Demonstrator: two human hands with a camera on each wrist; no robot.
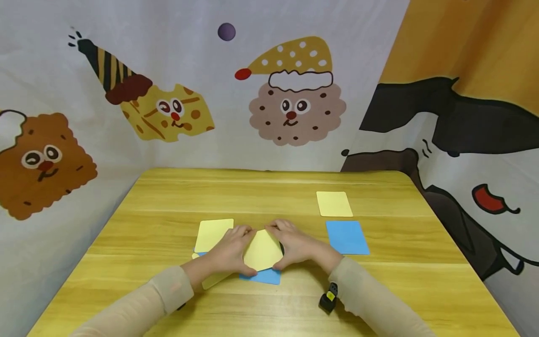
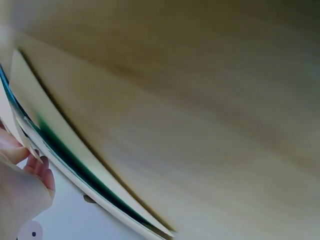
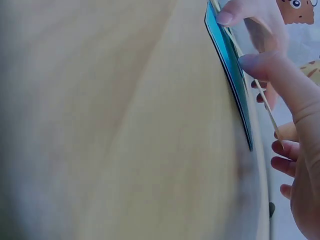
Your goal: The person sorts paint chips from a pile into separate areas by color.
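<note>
Between both hands (image 1: 229, 250) (image 1: 296, 245): yellow sheet (image 1: 263, 251), seemingly.

Right hand (image 3: 295, 130) at frame right, thumb and fingertips (image 3: 225, 17) pinching a thin yellow sheet (image 3: 265, 105), seen edge-on. Blue sheet (image 3: 230, 65) lies flat beneath it on the wooden tabletop (image 3: 125, 130). Cartoon backdrop (image 3: 297, 10) visible top right.

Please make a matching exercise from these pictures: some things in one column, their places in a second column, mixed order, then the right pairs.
Things:
1. folded yellow sheet
2. lone blue sheet
3. far yellow sheet
4. small black device

Places:
A. beside the right sleeve
B. between both hands
C. farthest back on the table's right
D. just in front of the far yellow sheet

Pairs: 1-B, 2-D, 3-C, 4-A
</note>
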